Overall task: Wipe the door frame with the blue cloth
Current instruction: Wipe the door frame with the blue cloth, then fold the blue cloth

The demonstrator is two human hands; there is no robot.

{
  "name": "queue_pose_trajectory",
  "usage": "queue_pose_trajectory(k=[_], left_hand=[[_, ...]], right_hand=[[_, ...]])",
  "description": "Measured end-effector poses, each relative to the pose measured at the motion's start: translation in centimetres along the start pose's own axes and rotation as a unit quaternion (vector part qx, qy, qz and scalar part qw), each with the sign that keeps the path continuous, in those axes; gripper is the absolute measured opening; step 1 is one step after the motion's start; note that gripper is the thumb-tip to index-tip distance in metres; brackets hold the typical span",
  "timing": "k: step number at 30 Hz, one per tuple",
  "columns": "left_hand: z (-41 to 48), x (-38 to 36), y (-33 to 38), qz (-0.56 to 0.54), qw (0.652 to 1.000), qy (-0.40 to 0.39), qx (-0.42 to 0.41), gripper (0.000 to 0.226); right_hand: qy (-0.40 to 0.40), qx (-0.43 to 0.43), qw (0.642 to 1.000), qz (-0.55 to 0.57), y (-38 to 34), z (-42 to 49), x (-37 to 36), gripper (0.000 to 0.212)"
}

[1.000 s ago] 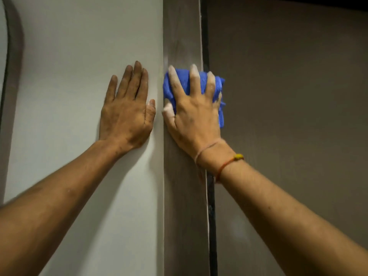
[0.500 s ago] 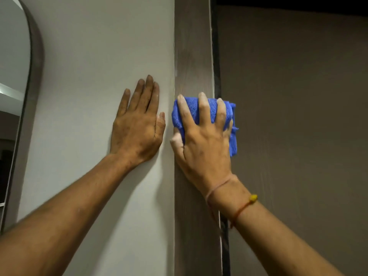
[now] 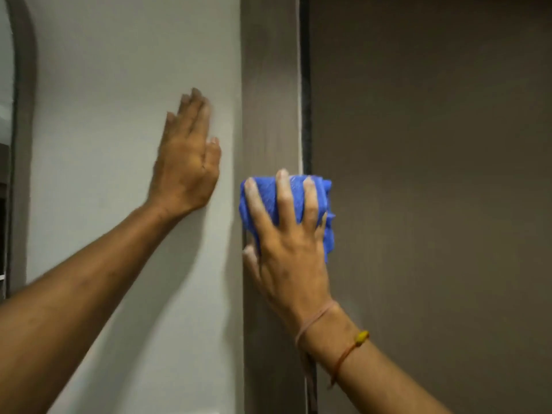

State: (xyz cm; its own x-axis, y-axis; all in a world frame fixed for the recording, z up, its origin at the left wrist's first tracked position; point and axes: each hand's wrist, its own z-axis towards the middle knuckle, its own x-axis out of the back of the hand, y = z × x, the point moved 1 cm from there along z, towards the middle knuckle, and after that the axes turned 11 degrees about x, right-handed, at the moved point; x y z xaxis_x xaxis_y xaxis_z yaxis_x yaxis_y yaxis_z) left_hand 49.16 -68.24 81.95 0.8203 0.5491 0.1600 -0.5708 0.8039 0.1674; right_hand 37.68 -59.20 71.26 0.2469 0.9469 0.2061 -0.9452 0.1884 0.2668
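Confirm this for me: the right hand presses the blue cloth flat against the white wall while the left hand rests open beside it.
Not quite. In the head view the right hand presses the blue cloth against the brown door frame, not the white wall. The left hand does rest open beside it, on that wall.

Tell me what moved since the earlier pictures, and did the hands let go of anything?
The right hand slid the bunched blue cloth down the brown wooden door frame; it now sits lower than the left hand, where before they were level. Nothing was let go or picked up. The left hand stayed flat on the pale grey wall, and the right hand kept pressing the cloth on the frame.
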Motion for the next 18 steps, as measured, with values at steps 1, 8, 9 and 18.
queue_pose_trajectory(k=[1, 8, 9, 18], left_hand=[[-0.7, 0.2, 0.4, -0.040, 0.999, -0.009, 0.024, 0.059], [-10.7, 2.2, 5.6, -0.169, 0.980, 0.023, 0.105, 0.034], [-12.7, 2.3, 6.6, -0.205, 0.969, -0.019, 0.139, 0.034], [-25.3, -2.3, 18.2, -0.355, 0.761, -0.492, 0.231, 0.030]], right_hand=[[-0.019, 0.012, 1.000, -0.005, 0.0, -1.2, 0.1, 0.076], [0.002, -0.082, 0.974, 0.209, 1.5, -3.4, 1.9, 0.067], [0.026, -0.109, 0.962, 0.250, 1.8, -4.3, 2.4, 0.065], [-0.075, -0.189, 0.938, 0.281, 6.7, -21.5, 10.7, 0.089]])
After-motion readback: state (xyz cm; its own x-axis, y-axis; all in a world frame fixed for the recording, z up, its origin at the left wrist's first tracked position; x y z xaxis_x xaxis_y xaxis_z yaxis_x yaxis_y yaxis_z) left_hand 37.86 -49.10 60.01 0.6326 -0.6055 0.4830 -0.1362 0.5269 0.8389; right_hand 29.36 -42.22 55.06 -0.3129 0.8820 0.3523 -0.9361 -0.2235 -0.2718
